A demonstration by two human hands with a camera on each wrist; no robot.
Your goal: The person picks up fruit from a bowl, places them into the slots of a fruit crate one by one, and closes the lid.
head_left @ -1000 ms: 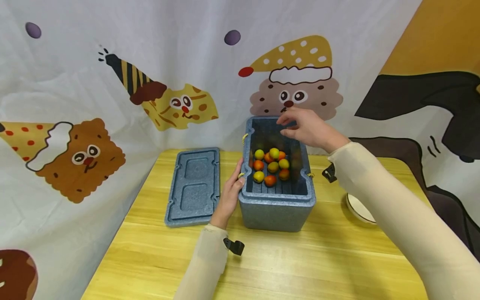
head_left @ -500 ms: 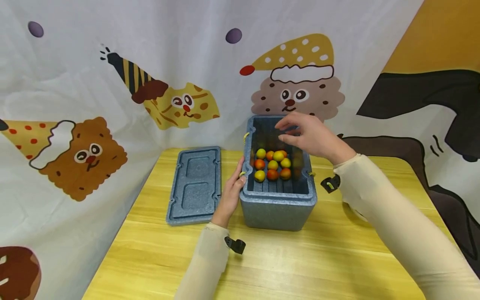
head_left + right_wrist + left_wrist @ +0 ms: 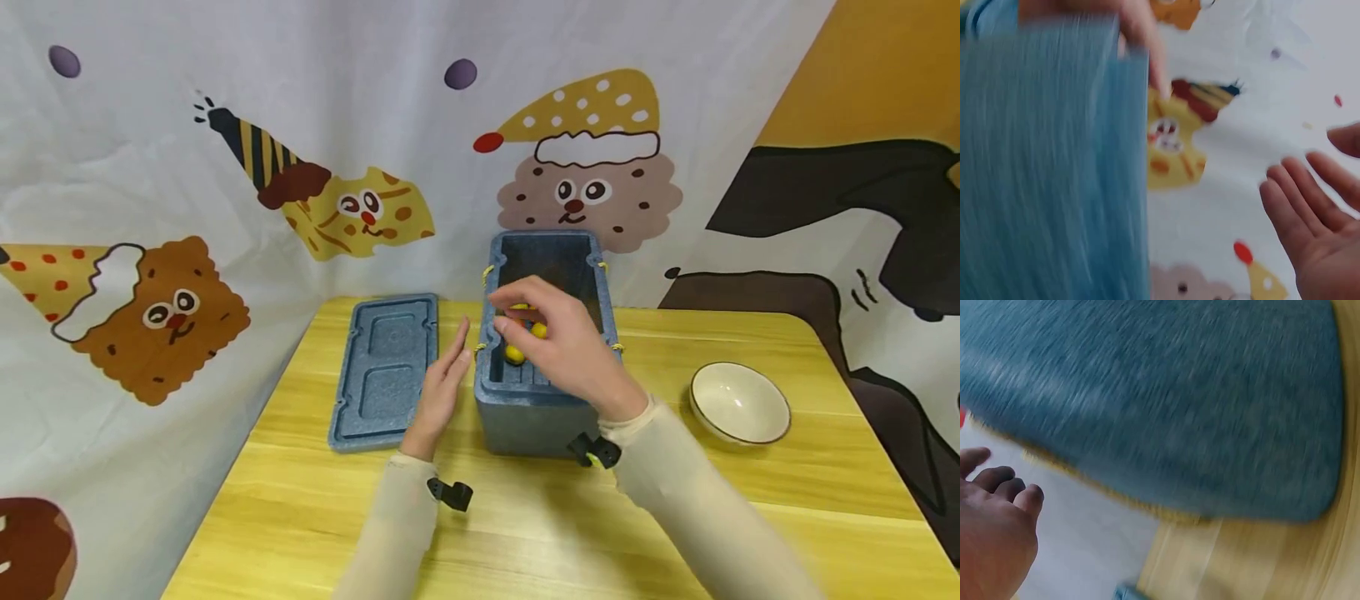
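A grey-blue foam box [image 3: 525,427] stands uncovered on the table, with yellow cord at its rim. Small yellow fruits [image 3: 514,355] show inside; the right hand hides the rest. My right hand [image 3: 558,337] hovers over the opening, fingers loosely bent, and in the right wrist view that hand [image 3: 1319,215] has nothing in its grasp. Just off the box's left side is my left hand [image 3: 438,392], its fingers fairly straight. Seen from the left wrist, the same hand [image 3: 997,531] is apart from the blurred box wall [image 3: 1210,412] and holds nothing.
The matching flat lid [image 3: 390,350] lies on the table left of the box. A cream bowl [image 3: 738,404] with a dark rim sits to the right. Behind the wooden table [image 3: 525,533] hangs a cloth [image 3: 420,125] printed with cartoon figures.
My right hand has come from the box's far right side toward the near left, above the fruits. My left hand has let go of the box rim and drawn back left. The bowl is fully visible.
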